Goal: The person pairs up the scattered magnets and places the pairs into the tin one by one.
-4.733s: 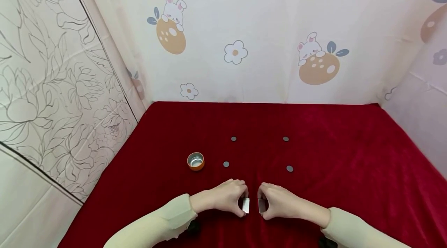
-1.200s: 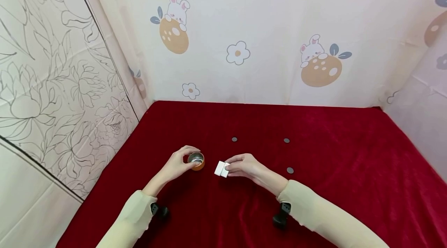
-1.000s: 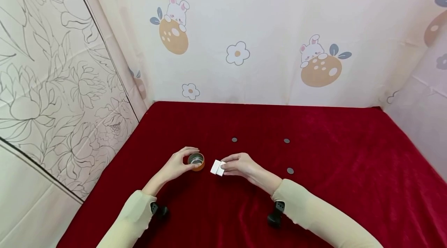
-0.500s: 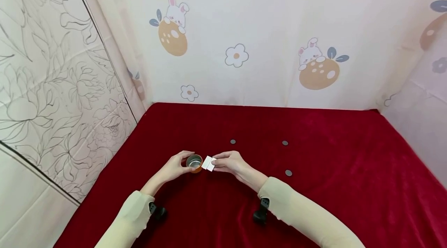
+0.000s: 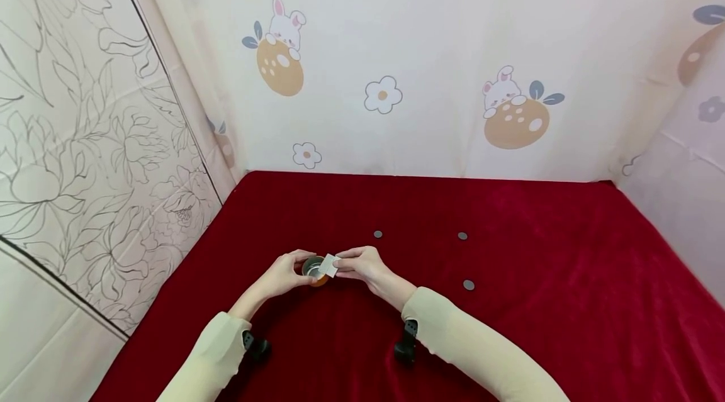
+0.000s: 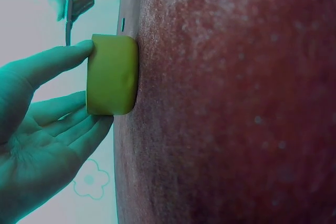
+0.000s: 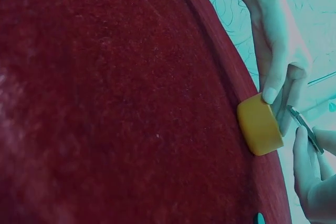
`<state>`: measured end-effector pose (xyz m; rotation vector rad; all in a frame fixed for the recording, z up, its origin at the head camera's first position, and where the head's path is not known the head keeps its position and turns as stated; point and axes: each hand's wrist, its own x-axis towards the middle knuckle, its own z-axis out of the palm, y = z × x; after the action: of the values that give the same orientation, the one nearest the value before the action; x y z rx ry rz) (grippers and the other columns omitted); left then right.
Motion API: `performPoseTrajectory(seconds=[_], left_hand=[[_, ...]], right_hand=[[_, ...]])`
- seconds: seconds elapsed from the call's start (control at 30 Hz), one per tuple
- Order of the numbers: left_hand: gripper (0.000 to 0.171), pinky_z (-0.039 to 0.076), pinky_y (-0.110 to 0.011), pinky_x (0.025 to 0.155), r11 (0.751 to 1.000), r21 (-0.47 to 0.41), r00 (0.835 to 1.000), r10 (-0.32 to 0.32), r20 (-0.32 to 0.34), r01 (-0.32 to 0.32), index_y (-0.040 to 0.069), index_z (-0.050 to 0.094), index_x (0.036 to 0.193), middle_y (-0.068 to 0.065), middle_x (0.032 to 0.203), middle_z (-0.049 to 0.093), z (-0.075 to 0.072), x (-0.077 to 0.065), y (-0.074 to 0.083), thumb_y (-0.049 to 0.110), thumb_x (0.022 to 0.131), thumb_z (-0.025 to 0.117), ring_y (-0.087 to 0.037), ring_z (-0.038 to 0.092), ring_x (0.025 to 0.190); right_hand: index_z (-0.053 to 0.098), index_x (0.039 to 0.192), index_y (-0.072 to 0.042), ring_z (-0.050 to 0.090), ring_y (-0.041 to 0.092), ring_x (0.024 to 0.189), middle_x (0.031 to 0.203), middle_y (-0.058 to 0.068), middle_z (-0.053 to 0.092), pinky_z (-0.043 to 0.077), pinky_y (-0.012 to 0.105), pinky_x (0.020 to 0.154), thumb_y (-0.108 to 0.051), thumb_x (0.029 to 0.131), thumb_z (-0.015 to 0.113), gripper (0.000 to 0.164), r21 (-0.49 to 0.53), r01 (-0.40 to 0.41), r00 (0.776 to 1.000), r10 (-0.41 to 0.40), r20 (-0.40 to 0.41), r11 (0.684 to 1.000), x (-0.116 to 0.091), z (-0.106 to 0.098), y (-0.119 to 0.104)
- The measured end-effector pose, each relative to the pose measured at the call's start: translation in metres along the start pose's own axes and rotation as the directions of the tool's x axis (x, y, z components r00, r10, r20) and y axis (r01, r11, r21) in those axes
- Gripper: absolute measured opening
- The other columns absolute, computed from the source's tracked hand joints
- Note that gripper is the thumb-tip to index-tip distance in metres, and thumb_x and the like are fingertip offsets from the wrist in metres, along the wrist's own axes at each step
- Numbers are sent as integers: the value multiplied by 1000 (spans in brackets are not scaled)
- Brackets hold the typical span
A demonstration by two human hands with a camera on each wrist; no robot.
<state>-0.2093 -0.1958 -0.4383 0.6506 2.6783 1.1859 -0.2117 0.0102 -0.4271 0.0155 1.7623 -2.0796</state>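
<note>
A small round bowl, orange outside and metallic inside, sits on the red cloth; its outer wall looks yellow in the left wrist view. My left hand grips it from the left, thumb on the near side and fingers on the far side. Between thumb and fingers of my right hand are two thin, flat, silvery-white rectangular pieces, set edge to edge. Their front end overlaps the bowl's right rim in the head view. Edge-on in the right wrist view, the pieces slant just beyond the bowl's opening.
Three flat grey discs lie on the red cloth: one beyond my right hand, one at the far right and one nearer on the right. A patterned white curtain rises behind the table, with another at the left.
Earlier each hand held a silvery piece near the front. Since then my left hand has moved to the bowl, and my right hand has carried both pieces left to its rim.
</note>
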Motion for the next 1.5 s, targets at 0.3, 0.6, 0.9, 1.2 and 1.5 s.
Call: performPoseTrajectory(seconds=[0.3, 0.6, 0.9, 1.2, 1.5], left_hand=[[50, 48, -33, 77, 999, -35, 1000, -17, 4, 17, -5, 52, 118, -18, 114, 53, 0, 0, 2, 16, 76, 70, -28, 54, 100], [50, 48, -35, 78, 1000, -25, 1000, -12, 1, 12, -5, 53, 117, -18, 114, 53, 0, 0, 0, 17, 75, 71, -28, 55, 100], [52, 48, -32, 77, 1000, -28, 1000, -4, 6, 4, -6, 51, 117, -20, 114, 53, -1, 0, 1, 18, 75, 71, -29, 55, 99], [48, 48, -36, 78, 1000, -18, 1000, -12, -5, 12, -8, 52, 116, -20, 112, 54, -2, 1, 3, 11, 75, 70, -29, 56, 98], [46, 47, -37, 79, 999, -32, 1000, -17, 4, 17, -8, 53, 115, -21, 112, 55, -3, -1, 9, 11, 76, 69, -31, 55, 101]], right_hand=[[58, 103, 15, 64, 24, 77, 95, 25, 61, 51, 32, 69, 2, 79, 62, 27, -21, 12, 1000, -12, -17, 1000, 11, 9, 6], [60, 99, 16, 65, 19, 66, 90, 26, 62, 52, 31, 66, 4, 78, 62, 24, -37, 33, 997, -36, -63, 999, 15, 12, 13], [64, 91, 14, 61, 13, 58, 78, 20, 65, 52, 29, 60, 3, 75, 65, 19, -135, 76, 991, -90, -99, 988, 15, 18, 17], [68, 81, 9, 57, 11, 48, 70, 13, 65, 51, 27, 51, -1, 73, 69, 13, -330, 148, 973, -198, -121, 932, 19, 23, 16], [71, 78, 0, 56, 13, 59, 75, 8, 65, 43, 21, 50, -6, 72, 72, 8, -545, 208, 945, -311, -104, 813, 19, 28, 16]])
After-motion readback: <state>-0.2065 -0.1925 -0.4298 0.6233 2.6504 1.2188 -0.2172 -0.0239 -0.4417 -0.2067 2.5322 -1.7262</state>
